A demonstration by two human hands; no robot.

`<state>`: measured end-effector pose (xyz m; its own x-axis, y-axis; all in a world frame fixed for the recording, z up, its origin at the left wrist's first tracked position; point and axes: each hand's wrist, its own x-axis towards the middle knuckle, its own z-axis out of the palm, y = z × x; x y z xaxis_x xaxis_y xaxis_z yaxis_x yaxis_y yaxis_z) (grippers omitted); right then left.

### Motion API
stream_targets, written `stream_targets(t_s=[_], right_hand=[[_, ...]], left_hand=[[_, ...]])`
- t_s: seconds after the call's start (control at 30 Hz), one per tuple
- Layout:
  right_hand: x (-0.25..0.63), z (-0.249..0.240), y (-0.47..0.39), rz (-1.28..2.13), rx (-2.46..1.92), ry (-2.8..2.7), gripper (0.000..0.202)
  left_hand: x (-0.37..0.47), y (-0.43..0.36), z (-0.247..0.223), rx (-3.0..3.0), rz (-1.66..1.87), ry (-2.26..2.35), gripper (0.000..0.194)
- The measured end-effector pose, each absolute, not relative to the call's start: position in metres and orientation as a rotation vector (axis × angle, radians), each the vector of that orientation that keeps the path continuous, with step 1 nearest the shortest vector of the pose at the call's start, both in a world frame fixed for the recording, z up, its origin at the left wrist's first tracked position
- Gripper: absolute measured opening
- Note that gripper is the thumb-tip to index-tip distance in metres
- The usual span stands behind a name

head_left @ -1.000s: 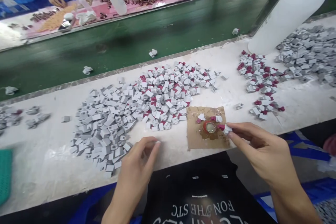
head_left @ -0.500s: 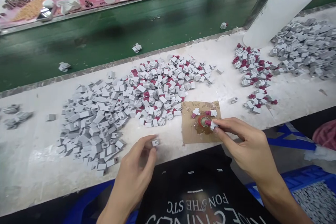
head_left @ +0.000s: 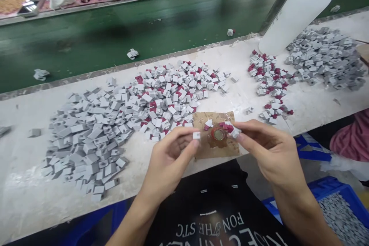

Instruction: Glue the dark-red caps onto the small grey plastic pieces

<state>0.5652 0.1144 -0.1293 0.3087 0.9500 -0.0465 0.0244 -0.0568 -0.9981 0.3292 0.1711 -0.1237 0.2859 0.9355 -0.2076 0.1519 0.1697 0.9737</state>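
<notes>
A small grey plastic block [head_left: 196, 135] is pinched between the thumb and fingertips of my left hand [head_left: 173, 157]. In my right hand [head_left: 266, 144] I grip a grey-and-maroon plastic piece [head_left: 234, 133] by its grey end, its maroon part pointing left. Both hands are over or beside a piece of brown cardboard [head_left: 206, 152], which looks wet. On it sits a small round dish [head_left: 219, 134] with a reddish rim and what looks like liquid inside. A white-and-maroon piece [head_left: 209, 123] lies behind the dish; another is partly hidden near my right fingertips.
Left of the cardboard spreads a heap of grey blocks [head_left: 86, 134], joining a heap of grey-and-maroon pieces [head_left: 173, 96]. More mixed pieces [head_left: 269, 73] and grey blocks [head_left: 328, 57] lie right. A white bottle-shaped object [head_left: 300, 11] leans there. Beyond runs a green belt [head_left: 173, 23] with scattered pieces.
My left hand has moved right and up with the grey block, closer to my right hand. The right hand has lifted the grey-and-maroon piece away from the dish.
</notes>
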Motion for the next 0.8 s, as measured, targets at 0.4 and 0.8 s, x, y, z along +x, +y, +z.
stream_targets(t_s=[0.4,0.8], right_hand=[[0.567,-0.141,0.139,1.191,-1.208,-0.686,0.017],[0.569,-0.124,0.160,1.213,-1.248,-0.869,0.014]], left_hand=[[0.382,0.208,-0.135,1.145,0.795,0.881,0.017],[0.378,0.220,-0.110,1.551,0.822,0.912,0.013]])
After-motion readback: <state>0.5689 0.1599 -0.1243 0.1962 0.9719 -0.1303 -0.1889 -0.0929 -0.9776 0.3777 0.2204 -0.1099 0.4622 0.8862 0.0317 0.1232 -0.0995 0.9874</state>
